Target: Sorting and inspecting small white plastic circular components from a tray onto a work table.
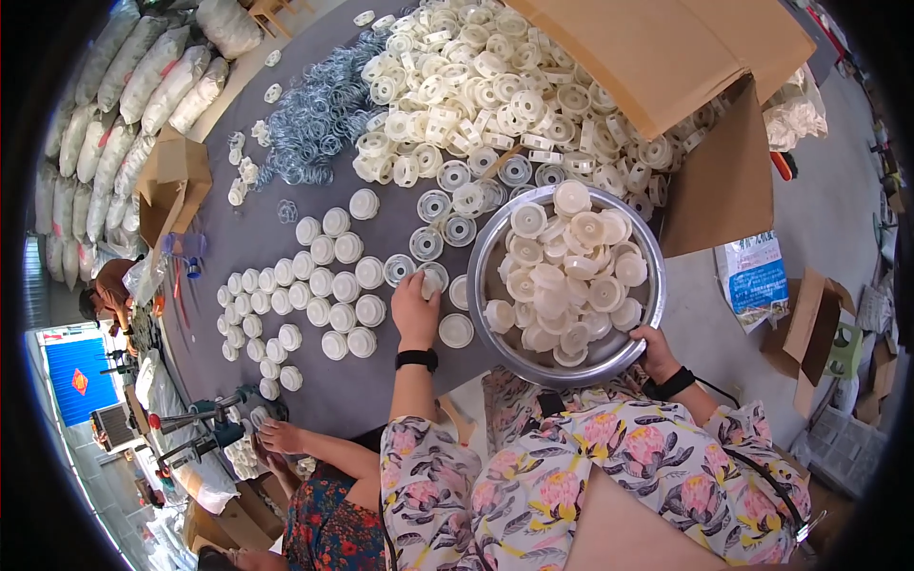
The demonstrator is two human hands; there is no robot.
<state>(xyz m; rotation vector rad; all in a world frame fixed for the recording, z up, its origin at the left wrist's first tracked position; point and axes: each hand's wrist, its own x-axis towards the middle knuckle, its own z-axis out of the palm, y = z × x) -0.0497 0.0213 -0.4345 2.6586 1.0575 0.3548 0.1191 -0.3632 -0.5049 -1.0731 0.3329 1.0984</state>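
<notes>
My right hand grips the rim of a round metal basin at the table's near edge. A heap of translucent white plastic caps fills much of the basin. Left of the basin, my left hand has its fingers closed on a white plastic cap low over the table; the fingers partly hide it. Round parts with metallic-looking rings lie just beyond that hand. To its left, many white capped pieces stand in loose rows. Two flat white discs lie between hand and basin.
A big heap of white plastic rings covers the far table beside a pile of bluish coil springs. An open cardboard box leans in at the right. At lower left, a co-worker's hand is near a bench press.
</notes>
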